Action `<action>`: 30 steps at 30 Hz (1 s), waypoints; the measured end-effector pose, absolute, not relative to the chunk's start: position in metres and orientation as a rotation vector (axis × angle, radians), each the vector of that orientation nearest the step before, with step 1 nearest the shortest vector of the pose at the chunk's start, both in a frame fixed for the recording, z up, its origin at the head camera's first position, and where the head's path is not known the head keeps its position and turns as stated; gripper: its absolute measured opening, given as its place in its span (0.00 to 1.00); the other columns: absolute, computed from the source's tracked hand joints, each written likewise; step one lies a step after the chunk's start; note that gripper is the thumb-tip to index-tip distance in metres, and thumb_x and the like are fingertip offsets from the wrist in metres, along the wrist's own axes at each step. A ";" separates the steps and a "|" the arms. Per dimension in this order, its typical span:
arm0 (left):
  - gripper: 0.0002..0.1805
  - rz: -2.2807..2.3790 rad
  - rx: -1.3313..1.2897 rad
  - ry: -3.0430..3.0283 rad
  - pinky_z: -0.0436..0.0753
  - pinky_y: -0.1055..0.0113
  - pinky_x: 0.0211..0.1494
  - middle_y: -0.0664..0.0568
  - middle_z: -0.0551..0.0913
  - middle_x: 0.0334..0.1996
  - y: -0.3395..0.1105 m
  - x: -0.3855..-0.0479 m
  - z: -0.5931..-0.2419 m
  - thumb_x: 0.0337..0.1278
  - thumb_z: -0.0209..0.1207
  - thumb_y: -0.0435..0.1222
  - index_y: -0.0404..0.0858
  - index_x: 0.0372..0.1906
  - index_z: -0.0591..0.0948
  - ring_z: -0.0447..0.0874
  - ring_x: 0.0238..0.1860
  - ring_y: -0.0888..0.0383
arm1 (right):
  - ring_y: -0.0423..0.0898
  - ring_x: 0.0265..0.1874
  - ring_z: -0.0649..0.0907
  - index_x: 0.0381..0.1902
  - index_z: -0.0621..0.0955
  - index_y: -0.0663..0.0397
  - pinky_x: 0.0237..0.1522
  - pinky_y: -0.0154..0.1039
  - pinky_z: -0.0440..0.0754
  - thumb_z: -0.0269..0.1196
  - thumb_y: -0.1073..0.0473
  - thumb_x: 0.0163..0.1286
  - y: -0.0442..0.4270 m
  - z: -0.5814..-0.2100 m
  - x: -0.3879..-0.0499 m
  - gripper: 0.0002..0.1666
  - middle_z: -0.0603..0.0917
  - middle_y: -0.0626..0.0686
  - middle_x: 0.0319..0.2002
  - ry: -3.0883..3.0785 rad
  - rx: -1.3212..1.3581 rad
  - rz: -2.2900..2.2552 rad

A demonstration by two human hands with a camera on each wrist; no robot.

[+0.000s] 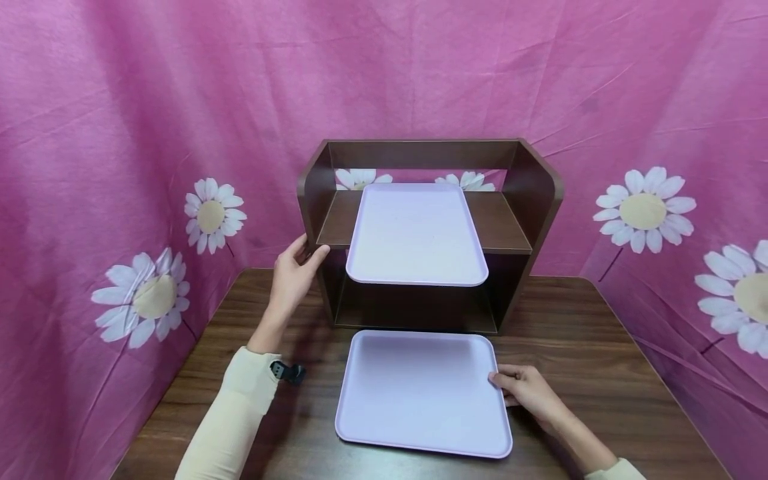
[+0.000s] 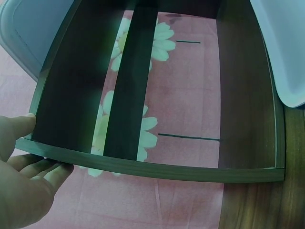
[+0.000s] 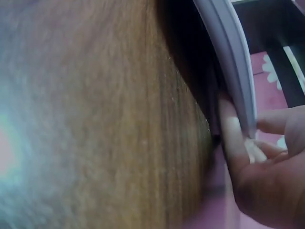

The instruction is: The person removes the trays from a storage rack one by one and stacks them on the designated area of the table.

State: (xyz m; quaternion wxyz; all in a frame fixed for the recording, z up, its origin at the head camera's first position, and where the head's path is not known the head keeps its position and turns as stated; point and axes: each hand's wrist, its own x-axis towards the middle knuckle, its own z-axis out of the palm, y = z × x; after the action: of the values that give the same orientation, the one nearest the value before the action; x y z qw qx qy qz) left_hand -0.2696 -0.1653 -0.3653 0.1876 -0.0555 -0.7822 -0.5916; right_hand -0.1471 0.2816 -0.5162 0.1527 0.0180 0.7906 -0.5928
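A dark brown two-tier shelf [image 1: 423, 155] stands on the table. My left hand [image 1: 291, 277] holds its left side panel, thumb on the front near the upper board and fingers along the outside; the left wrist view shows this hand [image 2: 28, 176] at the panel edge. One pale lilac tray [image 1: 417, 233] lies on the upper board, its front end jutting past the board. A second lilac tray [image 1: 423, 393] is in front of the shelf, over the table. My right hand [image 1: 531, 393] pinches its right rim, thumb on top and fingers beneath, as the right wrist view shows [image 3: 267, 167].
The wood-grain table [image 1: 570, 340] extends to both sides of the shelf. A pink cloth [image 1: 240, 100] with large white daisies hangs behind and at both sides. On the left sleeve's cuff is a small black strap [image 1: 288, 372]. The lower compartment [image 1: 414, 308] lies in shadow.
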 end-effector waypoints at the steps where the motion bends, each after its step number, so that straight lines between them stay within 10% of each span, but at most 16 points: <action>1: 0.29 -1.664 -0.156 -2.202 0.83 0.54 0.73 0.36 0.85 0.65 -0.165 -0.270 -0.366 0.72 0.69 0.40 0.36 0.73 0.78 0.83 0.68 0.46 | 0.45 0.35 0.91 0.65 0.73 0.86 0.38 0.40 0.94 0.63 0.60 0.79 0.281 -0.516 -0.147 0.31 0.92 0.61 0.42 2.329 0.042 -1.666; 13: 0.29 -1.655 -0.163 -2.208 0.82 0.53 0.73 0.36 0.84 0.65 -0.167 -0.271 -0.367 0.72 0.68 0.40 0.35 0.73 0.78 0.83 0.69 0.46 | 0.42 0.15 0.84 0.49 0.90 0.68 0.21 0.33 0.83 0.72 0.61 0.70 0.266 -0.511 -0.144 0.15 0.89 0.51 0.24 2.879 0.085 -1.250; 30: 0.29 -1.677 -0.166 -2.192 0.83 0.55 0.72 0.38 0.85 0.65 -0.166 -0.271 -0.367 0.71 0.69 0.40 0.36 0.72 0.79 0.83 0.68 0.47 | 0.41 0.17 0.84 0.50 0.87 0.68 0.19 0.33 0.82 0.71 0.66 0.68 0.264 -0.512 -0.144 0.14 0.84 0.49 0.27 2.908 0.080 -1.223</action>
State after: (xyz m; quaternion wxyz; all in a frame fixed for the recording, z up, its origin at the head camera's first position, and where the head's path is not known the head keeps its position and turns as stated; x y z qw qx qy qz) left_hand -0.2712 -0.1664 -0.3674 0.1872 -0.0590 -0.7787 -0.5959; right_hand -0.1440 0.2641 -0.5115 -0.0069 0.0254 0.9214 -0.3877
